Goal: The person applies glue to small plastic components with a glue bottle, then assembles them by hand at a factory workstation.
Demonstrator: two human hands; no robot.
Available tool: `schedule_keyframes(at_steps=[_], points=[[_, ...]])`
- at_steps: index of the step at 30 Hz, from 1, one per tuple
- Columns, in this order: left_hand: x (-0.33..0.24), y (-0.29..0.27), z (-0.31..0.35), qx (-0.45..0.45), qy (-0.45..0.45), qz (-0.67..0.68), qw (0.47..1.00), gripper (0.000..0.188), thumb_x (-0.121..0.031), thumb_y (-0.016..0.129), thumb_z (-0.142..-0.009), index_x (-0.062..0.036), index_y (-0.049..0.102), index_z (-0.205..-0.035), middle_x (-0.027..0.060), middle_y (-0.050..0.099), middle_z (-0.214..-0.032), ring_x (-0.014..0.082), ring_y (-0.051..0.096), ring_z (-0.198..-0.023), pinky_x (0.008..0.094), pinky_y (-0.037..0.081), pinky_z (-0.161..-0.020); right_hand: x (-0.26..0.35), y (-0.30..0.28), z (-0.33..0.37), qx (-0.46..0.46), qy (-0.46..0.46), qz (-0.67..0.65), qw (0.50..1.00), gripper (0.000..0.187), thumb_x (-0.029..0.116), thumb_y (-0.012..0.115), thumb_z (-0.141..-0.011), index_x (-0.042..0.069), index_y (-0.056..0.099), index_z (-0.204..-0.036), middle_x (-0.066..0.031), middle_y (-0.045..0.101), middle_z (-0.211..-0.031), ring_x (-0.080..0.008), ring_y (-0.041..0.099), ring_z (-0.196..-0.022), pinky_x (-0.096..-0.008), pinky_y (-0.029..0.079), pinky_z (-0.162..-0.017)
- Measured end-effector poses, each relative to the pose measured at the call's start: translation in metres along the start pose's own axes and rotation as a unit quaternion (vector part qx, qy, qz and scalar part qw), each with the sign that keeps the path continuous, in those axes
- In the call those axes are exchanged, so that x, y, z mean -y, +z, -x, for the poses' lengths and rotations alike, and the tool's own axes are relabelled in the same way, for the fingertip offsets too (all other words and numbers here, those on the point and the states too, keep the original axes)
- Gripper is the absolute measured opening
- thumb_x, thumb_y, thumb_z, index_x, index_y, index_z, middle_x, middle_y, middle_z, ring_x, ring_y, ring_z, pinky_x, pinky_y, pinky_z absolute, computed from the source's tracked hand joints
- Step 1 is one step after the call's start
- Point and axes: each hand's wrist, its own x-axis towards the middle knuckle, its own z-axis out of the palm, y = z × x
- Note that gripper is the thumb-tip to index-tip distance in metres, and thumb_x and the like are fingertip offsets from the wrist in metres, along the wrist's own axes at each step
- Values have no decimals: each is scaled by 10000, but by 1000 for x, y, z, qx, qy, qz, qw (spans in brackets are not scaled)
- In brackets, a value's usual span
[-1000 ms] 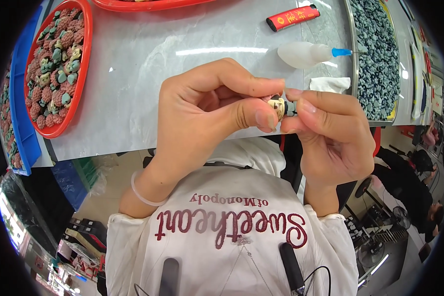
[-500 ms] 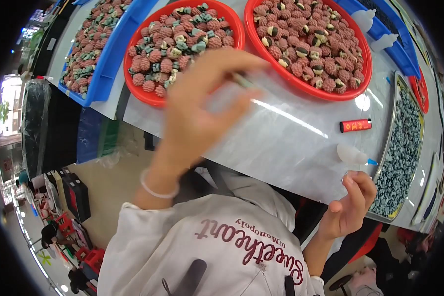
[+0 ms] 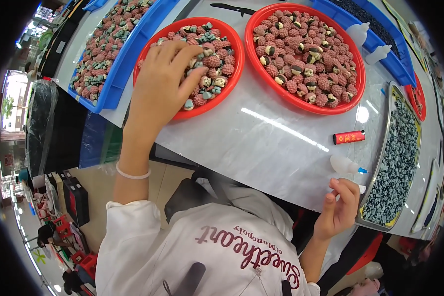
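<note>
My left hand [image 3: 165, 81] rests over the left red basin [image 3: 185, 114], its fingers spread and bent down among the pieces. In that basin lie pink bumpy berry-shaped pieces [image 3: 212, 61] and grey-green bits; its fingertips are partly hidden, and I see nothing held between thumb and forefinger. My right hand [image 3: 336, 209] hovers at the table's near edge, fingers loosely curled and the thumb apart from them, with nothing visible in it. Close beyond it lies a clear squeeze bottle [image 3: 341, 165] with a blue tip, on its side.
A second red basin [image 3: 301, 107] of pink pieces with cream and dark parts stands to the right. A blue tray [image 3: 114, 93] sits left. A metal tray of dark green chips [image 3: 394, 167] lies right, near a red lighter [image 3: 349, 137]. Two white bottles [image 3: 358, 33] stand behind.
My left hand has moved left and away from me, from above the table into the left basin; a small pale green piece by its fingers no longer shows. My right hand has shifted slightly.
</note>
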Motion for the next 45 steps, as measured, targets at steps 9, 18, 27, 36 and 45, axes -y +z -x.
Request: schedule_keyframes(at_steps=[9,18,27,36,45], points=[[-11,-8,-8,88,-11,-4,996,157,-138,540,-789,-33,564,-904,105,560,-909,266,518,-890,337,404,-774,4,-5,0,36,41,-14,998,114,54,564,-803,-45,576,-857,-106,541,-743,-155,493,-659,-227,394,-594],[-60,48,-108,66,184,154,969,173,-142,556,-778,-31,556,-910,124,558,-856,271,551,-824,347,435,-709,8,-7,-3,28,41,-14,999,83,-51,568,-744,-41,592,-823,-101,550,-731,-148,492,-640,-210,386,-573],[-53,55,-128,232,149,269,923,189,-122,635,-722,-41,550,-870,66,542,-870,156,540,-824,269,437,-702,-5,-43,2,-36,79,1,996,88,-44,551,-753,-51,579,-836,-75,540,-738,-134,489,-654,-213,371,-604],[-91,15,-31,280,-8,687,671,177,-51,642,-737,-6,553,-883,87,558,-914,139,562,-829,240,452,-732,0,-13,-34,67,122,52,989,202,7,599,-737,-23,570,-934,-62,578,-869,-143,525,-798,-256,398,-752],[-141,46,31,222,-183,841,459,209,-131,620,-787,-39,506,-936,145,542,-978,213,591,-836,266,477,-699,5,-27,-27,79,267,-207,938,382,62,666,-714,-44,503,-1043,-101,553,-996,-140,534,-869,-252,419,-776]])
